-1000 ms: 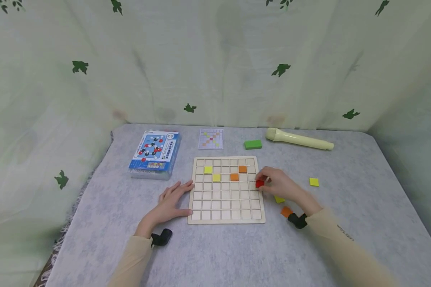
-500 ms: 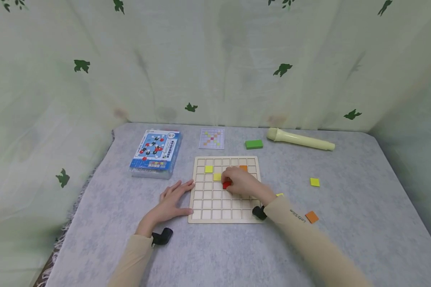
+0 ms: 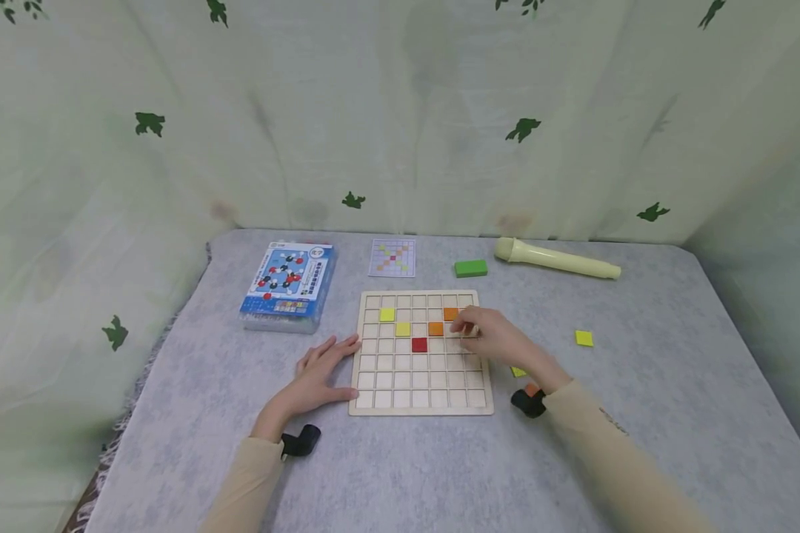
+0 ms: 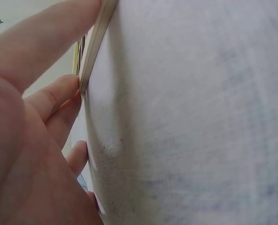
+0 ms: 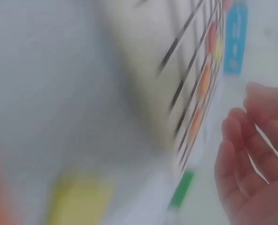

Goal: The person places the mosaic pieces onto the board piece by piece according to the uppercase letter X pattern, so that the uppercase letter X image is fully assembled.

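My right hand [image 3: 498, 338] hangs empty, my spread left hand [image 3: 318, 378] touches the board [image 3: 419, 380], and the rightmost yellow tile [image 3: 583, 338] looks light, stiff, best pinched by its edges.

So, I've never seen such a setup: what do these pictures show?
No machine: a person's bare left hand and right hand. The wide picture is from the head; each close-up, from a wrist. On the grey cloth lie a square wooden grid board with square yellow tiles, orange tiles and a red tile, a pale printed card, a green rectangular block, a blue-and-white box and a cream club-shaped stick. The left hand touches the board; the right hovers over it, seemingly empty.
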### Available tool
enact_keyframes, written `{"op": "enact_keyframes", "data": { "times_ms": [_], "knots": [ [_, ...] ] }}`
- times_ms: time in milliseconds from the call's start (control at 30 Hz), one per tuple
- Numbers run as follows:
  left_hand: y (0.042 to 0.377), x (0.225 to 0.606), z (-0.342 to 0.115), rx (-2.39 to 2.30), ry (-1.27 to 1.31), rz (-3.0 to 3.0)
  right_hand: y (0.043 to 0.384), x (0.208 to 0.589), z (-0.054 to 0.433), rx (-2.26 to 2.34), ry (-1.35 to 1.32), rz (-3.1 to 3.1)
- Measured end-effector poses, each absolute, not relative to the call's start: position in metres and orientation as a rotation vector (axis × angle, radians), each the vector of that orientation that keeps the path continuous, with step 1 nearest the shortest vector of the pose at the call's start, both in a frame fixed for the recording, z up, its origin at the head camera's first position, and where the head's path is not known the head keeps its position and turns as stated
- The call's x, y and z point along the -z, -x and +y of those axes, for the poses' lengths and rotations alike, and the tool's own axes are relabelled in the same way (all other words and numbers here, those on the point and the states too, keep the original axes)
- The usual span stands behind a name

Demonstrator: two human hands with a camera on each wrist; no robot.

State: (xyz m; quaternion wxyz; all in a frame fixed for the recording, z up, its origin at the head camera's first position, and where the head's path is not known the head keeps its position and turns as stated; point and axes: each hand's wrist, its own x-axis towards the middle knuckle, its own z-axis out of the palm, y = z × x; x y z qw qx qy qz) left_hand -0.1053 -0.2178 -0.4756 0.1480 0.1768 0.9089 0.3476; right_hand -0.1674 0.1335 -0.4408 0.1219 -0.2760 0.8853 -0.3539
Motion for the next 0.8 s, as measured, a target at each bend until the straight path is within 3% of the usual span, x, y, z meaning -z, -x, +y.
{"op": "enact_keyframes", "data": {
  "times_ms": [367, 800],
  "knots": [
    [0.104, 0.476, -0.22, -1.01, -0.528, 2.626, 0.12, 0.449, 0.258, 1.04, 0.598, 2.656],
    [0.105, 0.477, -0.218, -1.011, -0.529, 2.625, 0.077, 0.46, 0.292, 0.95, 0.666, 2.639]
  ]
}}
